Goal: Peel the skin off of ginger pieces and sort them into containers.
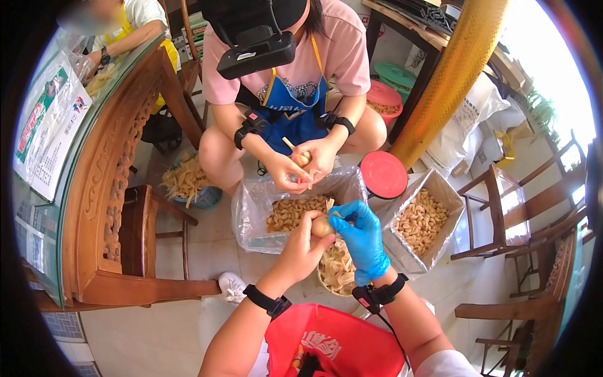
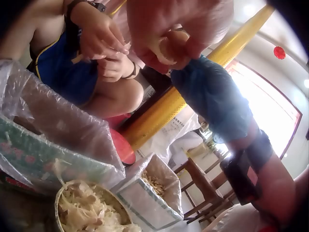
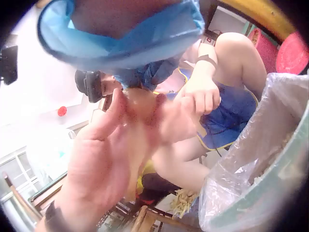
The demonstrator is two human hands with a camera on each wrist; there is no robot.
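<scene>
My bare left hand [image 1: 316, 234] grips a small pale round bulb [image 1: 322, 226] over the boxes. My right hand [image 1: 340, 218], in a blue glove, curls over the bulb's top and pinches a pale sliver [image 1: 330, 205] that sticks up from it. In the left wrist view the left hand [image 2: 179, 30] holds the bulb [image 2: 166, 48] against the blue glove [image 2: 212, 92]. The right wrist view shows the blurred left hand [image 3: 126, 141] below the glove [image 3: 126, 39]. Whether the sliver is peel or a tool is unclear.
A person [image 1: 295, 69] in a blue apron crouches opposite, working on a similar bulb [image 1: 302, 158]. Below are a plastic-lined box [image 1: 251, 207] of brown pieces, a box [image 1: 453, 207] of pale pieces, a basket of peelings [image 1: 336, 267] and a red lid [image 1: 383, 174]. Wooden table [image 1: 94, 188] left, chairs [image 1: 521, 207] right.
</scene>
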